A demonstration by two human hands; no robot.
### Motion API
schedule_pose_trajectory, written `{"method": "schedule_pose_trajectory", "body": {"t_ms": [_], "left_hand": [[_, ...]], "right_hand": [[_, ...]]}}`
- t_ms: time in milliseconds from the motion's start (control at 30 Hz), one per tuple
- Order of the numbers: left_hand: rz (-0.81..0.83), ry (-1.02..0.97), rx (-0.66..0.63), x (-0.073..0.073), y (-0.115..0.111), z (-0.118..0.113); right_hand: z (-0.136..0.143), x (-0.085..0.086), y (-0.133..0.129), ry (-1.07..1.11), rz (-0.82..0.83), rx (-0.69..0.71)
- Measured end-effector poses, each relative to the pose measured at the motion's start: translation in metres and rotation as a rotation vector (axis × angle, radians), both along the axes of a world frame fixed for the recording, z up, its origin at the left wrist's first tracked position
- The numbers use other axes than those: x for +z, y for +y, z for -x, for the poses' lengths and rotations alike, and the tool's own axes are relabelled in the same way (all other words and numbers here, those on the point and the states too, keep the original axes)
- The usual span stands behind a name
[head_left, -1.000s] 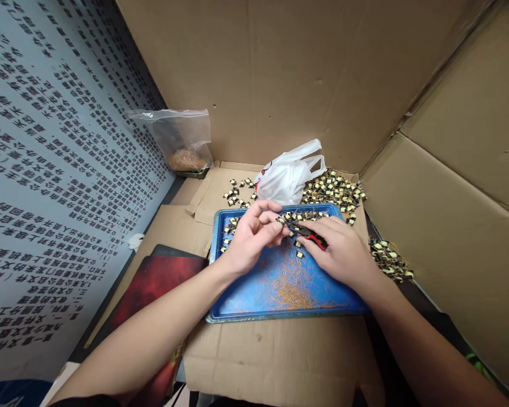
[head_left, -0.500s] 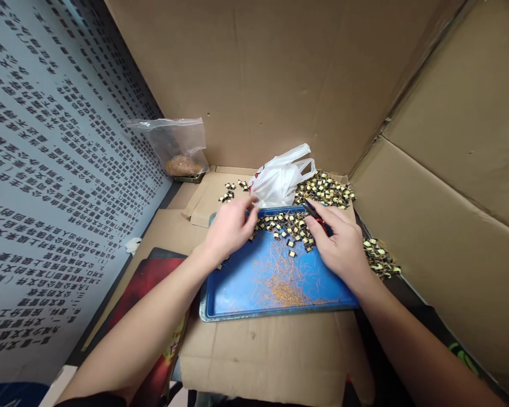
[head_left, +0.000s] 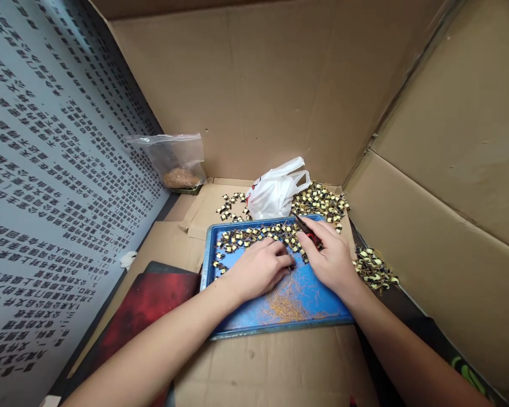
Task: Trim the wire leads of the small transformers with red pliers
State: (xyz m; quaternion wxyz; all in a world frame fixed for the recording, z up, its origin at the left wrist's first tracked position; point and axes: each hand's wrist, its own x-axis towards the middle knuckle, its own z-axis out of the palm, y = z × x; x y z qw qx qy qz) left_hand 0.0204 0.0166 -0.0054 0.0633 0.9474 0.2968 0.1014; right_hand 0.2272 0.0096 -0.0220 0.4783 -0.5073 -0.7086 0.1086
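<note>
My right hand (head_left: 328,254) is wrapped round a pair of small cutters (head_left: 307,229) with red handles; their dark jaws point up and left over the tray's far side. Low over the middle of the blue tray (head_left: 237,325) is my left hand (head_left: 263,268), its fingers curled together. Something small and dark shows at its fingertips, too hidden to name. Small yellow-and-black wound coils (head_left: 241,234) with copper wire leads lie along the tray's far and left sides. Loose clipped copper wire ends (head_left: 286,305) are heaped toward the near side.
Behind the tray sit a white plastic bag (head_left: 274,195) and a pile of coils (head_left: 322,200). More coils (head_left: 373,268) lie to the right. A clear zip bag (head_left: 180,164) of copper-coloured bits stands back left. Cardboard walls (head_left: 271,96) rise behind and right; a red folder (head_left: 152,305) lies left.
My left hand has moved from the tray's far left edge down and right to its middle, and its fingers have curled in. My right hand still holds the cutters nearby.
</note>
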Motion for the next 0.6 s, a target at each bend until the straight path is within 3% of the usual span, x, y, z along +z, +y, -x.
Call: {"method": "schedule_pose_trajectory", "body": {"t_ms": [200,333,467,600], "left_hand": [[-0.026,0.037,-0.111,0.004,-0.004,0.000],[0.057,-0.079,-0.075,0.005,0.000,0.003],[0.368,-0.472,0.072,0.003,0.007,0.008],[0.811,-0.930,0.214,-0.002,0.013,0.010]], "right_hand": [[0.000,-0.002,-0.001,-0.006,0.013,0.018],[-0.001,0.000,-0.002,-0.007,-0.001,0.032],[-0.002,0.005,-0.003,0.042,0.065,0.037],[-0.001,0.011,-0.006,0.154,0.265,0.122]]}}
